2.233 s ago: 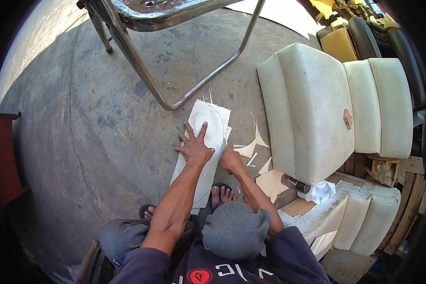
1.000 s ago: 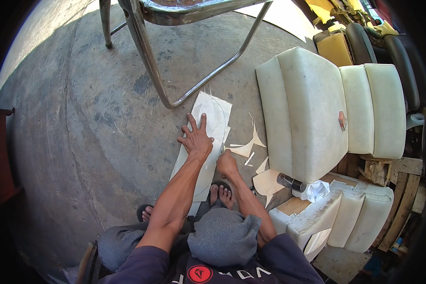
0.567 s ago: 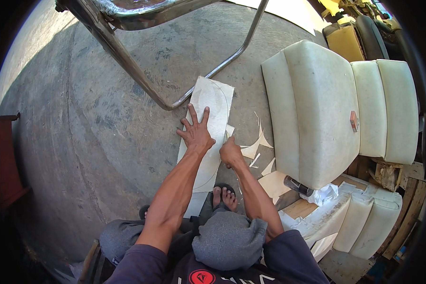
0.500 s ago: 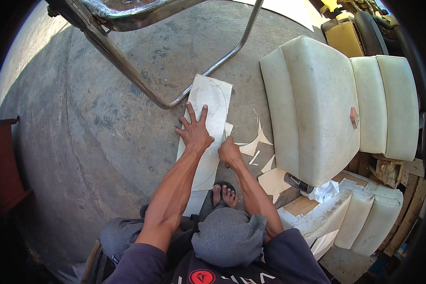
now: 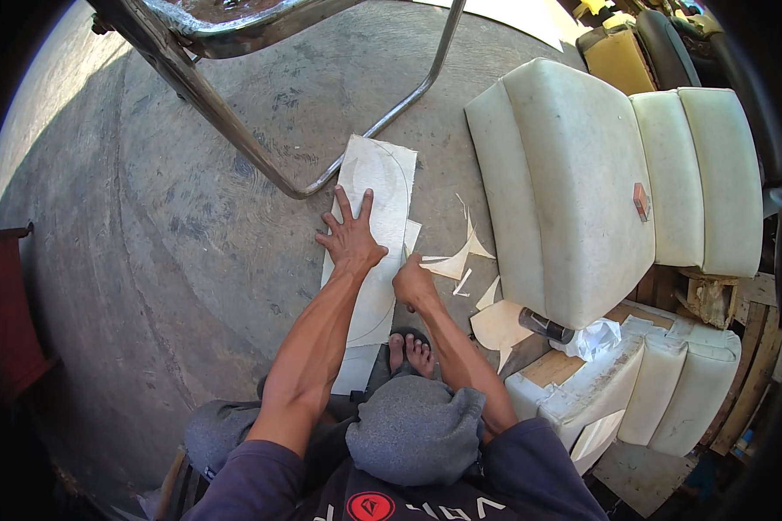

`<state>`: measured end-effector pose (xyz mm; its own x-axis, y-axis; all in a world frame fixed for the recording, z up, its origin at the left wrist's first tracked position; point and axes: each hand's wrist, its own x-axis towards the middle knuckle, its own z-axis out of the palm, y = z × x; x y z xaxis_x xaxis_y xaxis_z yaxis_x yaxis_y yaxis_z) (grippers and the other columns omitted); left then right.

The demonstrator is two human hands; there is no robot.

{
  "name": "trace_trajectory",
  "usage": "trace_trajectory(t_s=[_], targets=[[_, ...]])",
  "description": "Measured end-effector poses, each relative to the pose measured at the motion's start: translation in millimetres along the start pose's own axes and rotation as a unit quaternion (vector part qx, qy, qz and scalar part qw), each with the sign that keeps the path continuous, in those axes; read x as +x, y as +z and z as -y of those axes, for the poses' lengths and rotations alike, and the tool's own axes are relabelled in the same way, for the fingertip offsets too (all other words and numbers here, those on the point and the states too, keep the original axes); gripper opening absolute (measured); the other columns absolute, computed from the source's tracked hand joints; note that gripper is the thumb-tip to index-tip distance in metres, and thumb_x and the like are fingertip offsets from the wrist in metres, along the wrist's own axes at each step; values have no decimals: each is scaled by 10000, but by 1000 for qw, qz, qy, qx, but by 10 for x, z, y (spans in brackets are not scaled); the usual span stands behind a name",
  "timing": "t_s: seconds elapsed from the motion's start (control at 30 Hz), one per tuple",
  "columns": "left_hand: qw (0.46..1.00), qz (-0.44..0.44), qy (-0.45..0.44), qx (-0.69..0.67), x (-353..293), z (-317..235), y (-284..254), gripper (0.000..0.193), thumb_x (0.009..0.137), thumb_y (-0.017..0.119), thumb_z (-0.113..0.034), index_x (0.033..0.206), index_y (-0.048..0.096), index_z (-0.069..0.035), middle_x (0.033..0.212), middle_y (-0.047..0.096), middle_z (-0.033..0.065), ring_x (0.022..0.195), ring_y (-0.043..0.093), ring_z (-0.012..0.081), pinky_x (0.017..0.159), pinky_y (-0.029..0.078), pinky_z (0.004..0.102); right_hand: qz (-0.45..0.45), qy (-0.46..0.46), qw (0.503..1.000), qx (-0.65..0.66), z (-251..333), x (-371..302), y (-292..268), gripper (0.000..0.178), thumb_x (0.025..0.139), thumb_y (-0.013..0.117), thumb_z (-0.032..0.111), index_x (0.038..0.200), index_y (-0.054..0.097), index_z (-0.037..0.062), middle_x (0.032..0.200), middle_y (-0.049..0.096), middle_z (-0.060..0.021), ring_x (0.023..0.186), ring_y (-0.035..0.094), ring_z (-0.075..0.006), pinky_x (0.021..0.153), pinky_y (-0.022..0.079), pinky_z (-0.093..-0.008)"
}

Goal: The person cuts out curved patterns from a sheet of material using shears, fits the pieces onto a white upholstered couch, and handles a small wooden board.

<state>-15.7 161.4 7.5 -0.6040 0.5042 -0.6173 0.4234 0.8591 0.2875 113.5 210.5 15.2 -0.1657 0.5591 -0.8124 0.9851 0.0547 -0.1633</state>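
A long white sheet of stiff board (image 5: pixel 381 178) lies on the floor in front of me, with a curved line drawn on it. My left hand (image 5: pixel 353 239) rests flat on the board, fingers spread. Closed in a fist at the board's right edge, my right hand (image 5: pixel 415 283) grips a slim cutter knife (image 5: pixel 406 249); only a thin yellowish tip shows above the fingers, so its exact shape is mostly hidden. Beneath the board's near end another pale sheet (image 5: pixel 354 372) shows, close to my sandalled foot (image 5: pixel 417 354).
Cut scraps (image 5: pixel 460 258) lie right of my right hand. A bent metal tube frame (image 5: pixel 252 148) touches the floor at the board's far end. Cream padded seats (image 5: pixel 573 191) stand to the right, with a dark cylinder (image 5: pixel 545 326) near them. A red panel (image 5: pixel 9 313) is far left.
My right hand has slid slightly toward me along the board's right edge. The left hand stays flat on the board. The whole view has shifted a little.
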Motion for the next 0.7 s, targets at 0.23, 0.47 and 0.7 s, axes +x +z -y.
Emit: trace_trajectory(t_s=[0.23, 0.47, 0.7], targets=[[1000, -2, -7, -9, 1, 42, 38, 1260, 589, 925, -368, 1594, 171, -459, 1702, -66, 113, 1416, 273, 508, 970, 381, 685, 14, 25, 1000, 1, -4, -153, 59, 498, 910, 485, 26, 1363, 352, -131, 1173, 603, -421, 1018, 676, -509, 732, 592, -506], [1000, 1, 2, -28, -70, 94, 48, 1228, 604, 935, -360, 1593, 209, -424, 1701, -62, 116, 1434, 249, 511, 996, 360, 735, 37, -3, 999, -30, -256, -200, 191, 429, 958, 436, 105, 1315, 376, -125, 1026, 645, -403, 745, 718, -445, 511, 548, -493], [909, -194, -68, -364, 142, 311, 173, 754, 842, 745, -210, 1511, 423, -76, 1506, 459, 263, 1304, 516, 447, 1063, 430, 511, -60, -96, 982, 153, -887, -168, -67, 402, 1020, 466, 212, 1361, 429, 3, 818, 629, -165, 562, 603, -237, 472, 477, -380]])
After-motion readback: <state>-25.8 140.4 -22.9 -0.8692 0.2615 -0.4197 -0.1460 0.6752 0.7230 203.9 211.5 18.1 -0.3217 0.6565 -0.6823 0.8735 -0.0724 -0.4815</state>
